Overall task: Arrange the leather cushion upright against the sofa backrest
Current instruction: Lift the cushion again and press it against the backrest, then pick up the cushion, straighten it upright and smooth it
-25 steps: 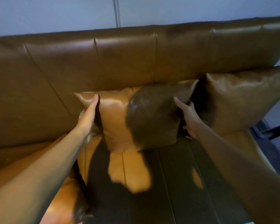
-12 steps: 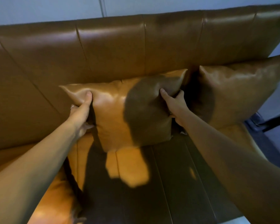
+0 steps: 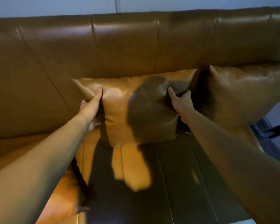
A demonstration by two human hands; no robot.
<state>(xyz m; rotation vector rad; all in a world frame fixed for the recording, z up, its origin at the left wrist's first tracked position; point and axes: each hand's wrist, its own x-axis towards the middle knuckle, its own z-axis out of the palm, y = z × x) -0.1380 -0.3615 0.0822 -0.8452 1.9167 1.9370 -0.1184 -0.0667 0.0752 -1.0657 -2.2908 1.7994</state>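
Stood upright on the seat [image 3: 176, 167], leaning on the backrest [image 3: 128, 46]: leather cushion [image 3: 120, 110], clamped between left hand [image 3: 90, 108] and right hand [image 3: 181, 102] at its upper edges.

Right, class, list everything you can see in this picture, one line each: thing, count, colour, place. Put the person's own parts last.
middle cushion: one, tan leather, upright against the backrest, centre
right cushion: one, brown leather, leaning on the backrest at the right
sofa backrest: one, brown leather, across the top
sofa seat: one, tan leather, mostly in shadow, below the cushions
wall: one, pale blue-grey, behind the sofa
left hand: one, gripping the middle cushion's left edge
right hand: one, gripping its upper right side
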